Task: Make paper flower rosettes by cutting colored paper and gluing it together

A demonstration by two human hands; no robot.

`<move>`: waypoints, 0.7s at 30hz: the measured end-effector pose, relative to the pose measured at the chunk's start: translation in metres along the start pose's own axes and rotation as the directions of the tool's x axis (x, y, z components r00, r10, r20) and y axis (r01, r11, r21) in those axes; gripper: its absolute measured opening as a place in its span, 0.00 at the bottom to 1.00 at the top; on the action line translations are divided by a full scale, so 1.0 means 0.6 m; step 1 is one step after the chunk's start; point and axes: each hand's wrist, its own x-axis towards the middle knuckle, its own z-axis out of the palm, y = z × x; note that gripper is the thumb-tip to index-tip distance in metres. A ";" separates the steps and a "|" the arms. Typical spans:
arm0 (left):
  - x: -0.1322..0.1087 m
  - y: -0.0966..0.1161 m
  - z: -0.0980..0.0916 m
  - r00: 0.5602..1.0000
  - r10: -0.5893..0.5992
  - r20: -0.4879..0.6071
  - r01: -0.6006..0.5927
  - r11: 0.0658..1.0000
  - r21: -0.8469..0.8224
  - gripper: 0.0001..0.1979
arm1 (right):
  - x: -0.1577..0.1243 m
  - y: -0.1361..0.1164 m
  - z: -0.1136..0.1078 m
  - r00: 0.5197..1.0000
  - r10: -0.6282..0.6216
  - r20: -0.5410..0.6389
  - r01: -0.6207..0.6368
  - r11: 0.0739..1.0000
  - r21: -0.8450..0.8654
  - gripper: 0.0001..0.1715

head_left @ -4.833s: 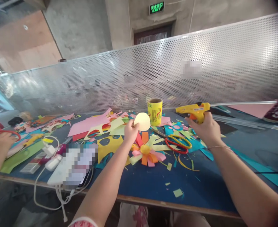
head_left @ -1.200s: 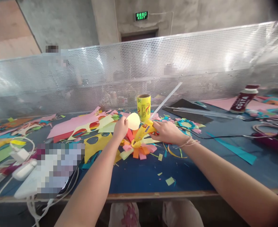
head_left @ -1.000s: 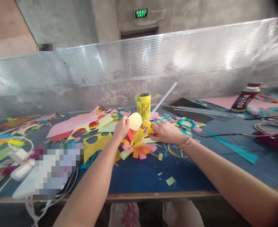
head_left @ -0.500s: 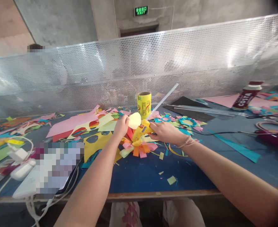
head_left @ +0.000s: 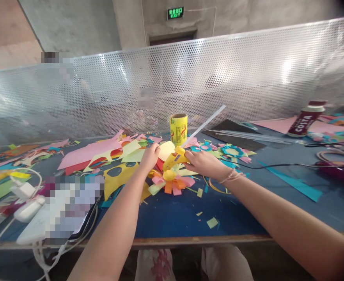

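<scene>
Paper flower (head_left: 176, 184) is lying on the blue table (head_left: 189, 218), right between the person's forearms, with orange, pink and pale green petals fanning out! What's surrounding it, biggest first?

Well, a perforated metal screen (head_left: 148, 74) is stretching across behind the table, and a pink sheet (head_left: 93, 152) is lying among cut paper over on the left.

Far side, to the right, a black sheet (head_left: 230, 127) is lying near the screen, and a dark red bottle (head_left: 306, 119) is standing beyond it. A yellow roll (head_left: 178, 128) is standing upright behind the hands.

And those hands, how are they gripping?

The right hand (head_left: 201, 162) is wrapping its fingers around a yellow glue gun (head_left: 173, 158), which is pointing down and left. Its nozzle is hanging by the flower's yellow centre; whether they're touching, I can't tell.

Meanwhile the left hand (head_left: 150, 159) is pinching a pale yellow disc (head_left: 166, 150) by its edge, and the gun is covering a bit of it!

Yes, and a translucent stick (head_left: 205, 125) is slanting up from the gun's rear.

Smallest now: a pale green scrap (head_left: 212, 223) is lying nearer the table's front edge.
</scene>
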 end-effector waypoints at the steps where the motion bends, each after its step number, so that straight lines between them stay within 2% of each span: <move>1: 0.000 -0.001 0.000 1.000 0.002 -0.004 -0.002 1.000 -0.010 0.06 | 0.001 -0.001 0.000 1.000 0.006 0.003 -0.006 1.000 -0.005 0.16; 11: 0.002 -0.015 0.007 0.999 0.019 -0.026 -0.021 0.995 -0.093 0.05 | 0.001 0.007 0.005 0.998 0.061 -0.002 -0.061 0.998 -0.032 0.16; 21: -0.001 -0.010 0.004 1.000 0.016 -0.003 -0.016 1.000 -0.026 0.05 | 0.000 0.002 0.002 0.999 0.044 0.012 -0.044 0.999 -0.023 0.17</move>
